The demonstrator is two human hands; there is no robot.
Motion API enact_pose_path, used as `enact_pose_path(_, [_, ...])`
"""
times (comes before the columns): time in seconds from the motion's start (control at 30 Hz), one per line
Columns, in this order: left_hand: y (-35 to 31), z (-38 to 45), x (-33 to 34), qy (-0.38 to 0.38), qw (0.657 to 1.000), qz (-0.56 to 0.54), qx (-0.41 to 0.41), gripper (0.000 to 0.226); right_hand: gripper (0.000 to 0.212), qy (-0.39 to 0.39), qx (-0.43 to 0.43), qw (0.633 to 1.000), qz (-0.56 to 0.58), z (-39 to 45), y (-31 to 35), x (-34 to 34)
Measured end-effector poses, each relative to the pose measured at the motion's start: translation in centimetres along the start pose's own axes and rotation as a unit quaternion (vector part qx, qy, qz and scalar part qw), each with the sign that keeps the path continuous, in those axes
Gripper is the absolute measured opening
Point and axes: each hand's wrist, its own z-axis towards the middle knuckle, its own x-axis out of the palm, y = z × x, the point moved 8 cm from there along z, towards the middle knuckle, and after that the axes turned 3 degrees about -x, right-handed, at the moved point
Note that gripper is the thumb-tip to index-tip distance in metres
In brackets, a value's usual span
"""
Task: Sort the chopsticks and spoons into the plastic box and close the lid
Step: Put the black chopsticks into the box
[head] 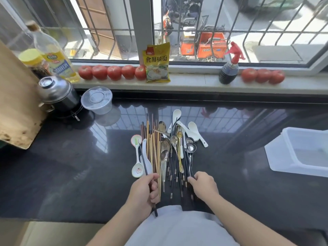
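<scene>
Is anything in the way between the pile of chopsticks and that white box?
Nothing visible is. Between the pile of chopsticks and spoons and the plastic box at the right there is only bare dark counter. The box shows no lid on it.

Yellow packet [157,63] on the window sill, at 12 o'clock from the cutlery pile, reads "食用碱面" in dark characters; its red corner logo is too small to read. Oil bottle [53,52] label at 10 o'clock: print blurred, illegible.
</scene>
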Motion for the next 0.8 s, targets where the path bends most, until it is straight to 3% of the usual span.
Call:
enact_pose_path(0.1, [-0.1, -0.1, 0.7, 0.013, 1.000, -0.003, -0.004, 0.021, 0.041, 0.007, 0.016, 0.999, 0.047, -1.4, -2.1, -1.3])
enact_pose_path(0.2, [-0.2, -0.3, 1.5, 0.028, 0.999, -0.016, -0.007, 0.022, 0.034, 0.057, 0.035, 0.978, 0.195, -4.2, -3.3, -2.4])
enact_pose_path(0.3, [0.0, -0.3, 3.0, 0.063, 0.997, -0.044, -0.018, 0.026, 0.033, 0.103, -0.021, 0.964, 0.243, -6.9, 0.3, -3.1])
enact_pose_path(0.37, [0.1, -0.6, 4.8, 0.096, 0.994, -0.048, -0.022, 0.030, 0.034, 0.112, -0.098, 0.972, 0.182, -7.5, 4.1, -2.7])
enact_pose_path(0.43, [0.1, -1.0, 5.9, 0.103, 0.993, -0.052, -0.015, 0.028, 0.031, 0.130, -0.198, 0.970, 0.048, -7.9, 7.6, -1.0])
enact_pose_path(0.5, [-0.1, -1.0, 5.8, 0.083, 0.996, -0.037, 0.012, 0.024, 0.033, 0.166, -0.229, 0.959, -0.024, -7.8, 8.8, 0.6])
enact_pose_path(0.57, [-0.9, -0.8, 4.2, 0.046, 0.997, -0.046, 0.048, 0.019, 0.046, 0.158, -0.206, 0.966, -0.001, -6.9, 8.1, 0.7])
enact_pose_path(0.63, [-1.3, -0.2, 2.0, 0.009, 0.995, -0.089, 0.054, 0.017, 0.043, 0.084, -0.141, 0.986, 0.007, -4.7, 5.6, -0.6])
enact_pose_path(0.7, [-1.0, 0.5, 0.2, -0.006, 0.991, -0.127, 0.033, 0.016, 0.031, 0.016, -0.082, 0.995, -0.058, -2.9, 2.4, -1.6])
enact_pose_path(0.8, [-0.4, 0.8, -0.8, -0.009, 0.994, -0.112, 0.016, 0.018, 0.029, 0.021, -0.041, 0.989, -0.142, -2.1, -0.4, -0.8])
